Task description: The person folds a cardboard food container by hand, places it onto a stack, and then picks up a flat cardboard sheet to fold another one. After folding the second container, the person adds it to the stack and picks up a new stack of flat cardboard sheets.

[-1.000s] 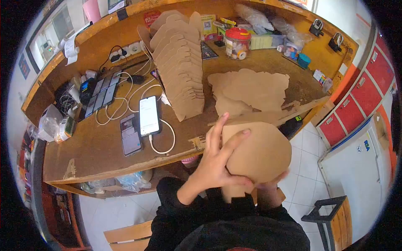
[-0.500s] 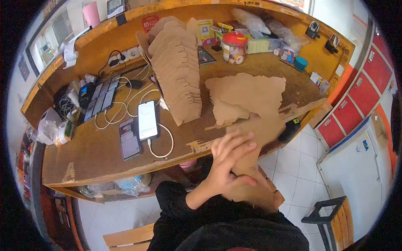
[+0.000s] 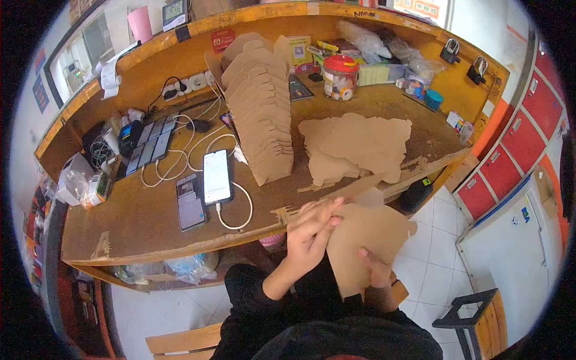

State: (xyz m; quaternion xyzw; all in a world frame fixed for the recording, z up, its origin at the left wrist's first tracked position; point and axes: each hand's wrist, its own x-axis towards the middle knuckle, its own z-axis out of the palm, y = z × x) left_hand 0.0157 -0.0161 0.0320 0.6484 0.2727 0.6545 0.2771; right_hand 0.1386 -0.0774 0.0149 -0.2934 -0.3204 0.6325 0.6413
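Cardboard sheet (image 3: 375, 231): at 5 o'clock, just off the desk (image 3: 138, 222) edge, held between my hands.
My left hand (image 3: 312, 231): fingers pinching its upper left edge.
My right hand (image 3: 377, 271): thumb clamped on its bottom edge.

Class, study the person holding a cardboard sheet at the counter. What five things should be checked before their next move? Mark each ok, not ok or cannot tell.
1. Left hand has a grip on the cardboard blank at its upper left edge: ok.
2. Right hand holds the blank from below, thumb on its face: ok.
3. Blank clear of the counter: cannot tell.
4. Pile of flat blanks apart from the stack of folded boxes: ok.
5. Counter edge smooth by the hands: not ok, chipped.
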